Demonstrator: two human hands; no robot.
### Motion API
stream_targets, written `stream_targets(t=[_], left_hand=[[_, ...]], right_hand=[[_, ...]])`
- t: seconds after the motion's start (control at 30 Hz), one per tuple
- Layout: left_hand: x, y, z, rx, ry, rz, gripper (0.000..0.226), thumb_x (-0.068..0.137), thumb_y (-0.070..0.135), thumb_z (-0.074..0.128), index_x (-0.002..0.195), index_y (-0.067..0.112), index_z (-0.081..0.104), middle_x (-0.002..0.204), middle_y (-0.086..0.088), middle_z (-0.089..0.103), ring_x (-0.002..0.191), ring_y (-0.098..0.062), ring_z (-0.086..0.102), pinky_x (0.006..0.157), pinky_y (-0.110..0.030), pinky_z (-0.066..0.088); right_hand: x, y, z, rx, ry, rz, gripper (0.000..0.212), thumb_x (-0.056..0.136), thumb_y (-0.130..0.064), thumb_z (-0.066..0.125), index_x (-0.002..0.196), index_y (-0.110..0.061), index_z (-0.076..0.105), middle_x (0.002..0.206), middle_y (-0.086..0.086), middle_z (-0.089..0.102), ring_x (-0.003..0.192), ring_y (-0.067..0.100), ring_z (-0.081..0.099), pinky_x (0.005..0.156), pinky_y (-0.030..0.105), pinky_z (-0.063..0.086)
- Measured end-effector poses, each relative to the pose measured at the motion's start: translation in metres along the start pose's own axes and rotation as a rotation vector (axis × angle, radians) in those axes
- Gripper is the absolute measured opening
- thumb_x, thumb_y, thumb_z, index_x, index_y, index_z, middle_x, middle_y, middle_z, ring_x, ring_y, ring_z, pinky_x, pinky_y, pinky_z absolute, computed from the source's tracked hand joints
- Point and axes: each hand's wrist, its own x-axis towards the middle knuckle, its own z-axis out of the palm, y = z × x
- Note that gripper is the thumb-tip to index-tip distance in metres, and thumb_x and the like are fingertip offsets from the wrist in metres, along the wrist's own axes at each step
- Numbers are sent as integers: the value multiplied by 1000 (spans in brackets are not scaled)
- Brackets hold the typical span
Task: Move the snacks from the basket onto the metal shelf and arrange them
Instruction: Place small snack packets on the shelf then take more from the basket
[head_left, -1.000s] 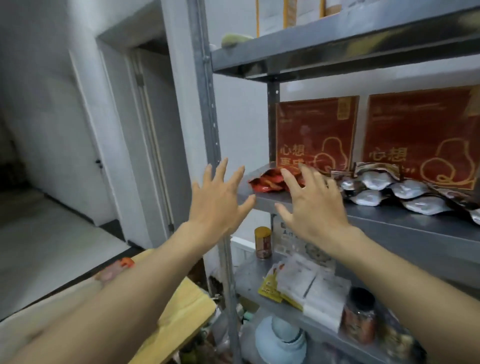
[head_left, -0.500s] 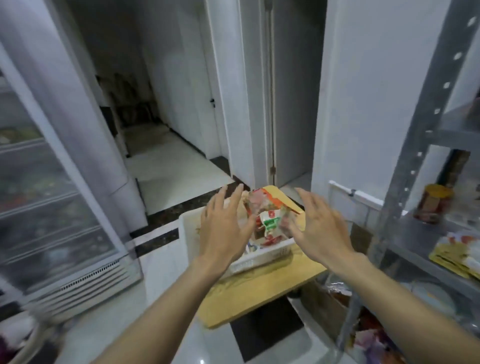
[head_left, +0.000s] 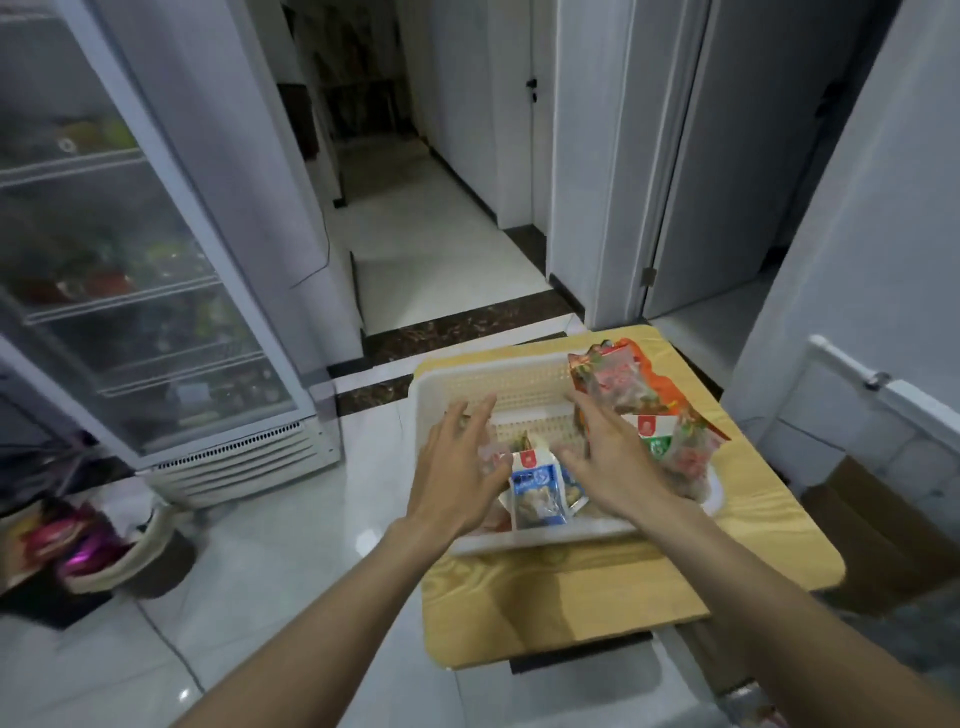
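A white plastic basket (head_left: 488, 387) stands on a small wooden table (head_left: 597, 587). Inside lie several snack packets: blue-and-white ones (head_left: 537, 491) at the front, red and orange bags (head_left: 618, 384) leaning on the right side. My left hand (head_left: 457, 473) hovers over the basket's left part with fingers spread, holding nothing. My right hand (head_left: 610, 460) reaches in beside the blue packets, fingers straight, and its fingertips lie near the red bags. The metal shelf is out of view.
A glass-door fridge (head_left: 130, 270) stands at the left. A bag with pink items (head_left: 83, 551) sits on the tiled floor beside it. A hallway and white doors (head_left: 727, 156) lie ahead. Brown cardboard boxes (head_left: 878, 535) sit right of the table.
My view turned away from the metal shelf to the basket. Both hands left the shelf empty and came down over the snacks in the basket.
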Motion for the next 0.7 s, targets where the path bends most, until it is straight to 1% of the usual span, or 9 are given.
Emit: stream_targets(t=[0.07, 0.17, 0.3, 0.4, 0.47, 0.53, 0.63, 0.7], left_hand=[[15, -8, 8, -24, -15, -37, 70, 92, 43, 56, 152, 38, 20, 157, 0, 25, 142, -19, 26, 115, -43, 32], [30, -21, 21, -48, -30, -75, 69, 93, 43, 56, 152, 34, 22, 152, 0, 32, 138, -18, 32, 113, -39, 35], [45, -38, 37, -65, -91, -104, 69, 93, 41, 56, 152, 34, 23, 151, -2, 32, 137, -19, 34, 109, -33, 34], [54, -54, 47, -83, -161, -119, 68, 93, 40, 56, 152, 34, 23, 152, -5, 32, 138, -21, 34, 108, -34, 35], [62, -66, 54, -94, -190, -146, 70, 93, 37, 59, 152, 37, 22, 152, -5, 33, 139, -22, 33, 110, -36, 36], [70, -77, 62, -99, -217, -180, 72, 92, 31, 61, 152, 36, 22, 151, -7, 34, 138, -23, 33, 111, -36, 35], [81, -90, 73, -111, -255, -215, 73, 90, 24, 64, 151, 37, 24, 151, -11, 33, 136, -26, 36, 110, -36, 36], [90, -99, 82, -132, -269, -242, 74, 90, 22, 65, 150, 39, 27, 148, -14, 35, 132, -27, 40, 108, -34, 38]], right_hand=[[22, 9, 11, 1, -54, 0, 61, 94, -33, 60, 147, -30, 31, 151, 0, 41, 132, 25, 45, 104, 46, 45], [49, 18, 31, 7, -149, 35, 59, 95, -32, 60, 148, -27, 32, 150, 4, 41, 133, 26, 43, 106, 42, 41], [79, 30, 58, 2, -301, 129, 59, 93, -32, 64, 145, -20, 39, 144, 7, 46, 130, 29, 45, 105, 40, 41], [94, 39, 78, -8, -388, 185, 52, 89, -29, 68, 135, -22, 46, 128, 7, 56, 112, 28, 57, 93, 41, 50], [103, 46, 90, -7, -415, 194, 48, 86, -26, 71, 129, -24, 51, 121, 6, 60, 101, 25, 59, 85, 39, 52], [113, 50, 100, -4, -429, 211, 49, 87, -24, 71, 131, -22, 51, 124, 6, 58, 103, 24, 57, 81, 33, 49], [132, 56, 115, -3, -443, 232, 48, 92, -21, 66, 136, -18, 49, 134, 9, 52, 114, 26, 53, 81, 27, 43], [145, 59, 123, 4, -451, 250, 48, 94, -22, 63, 139, -18, 46, 139, 10, 48, 116, 28, 54, 75, 22, 42]])
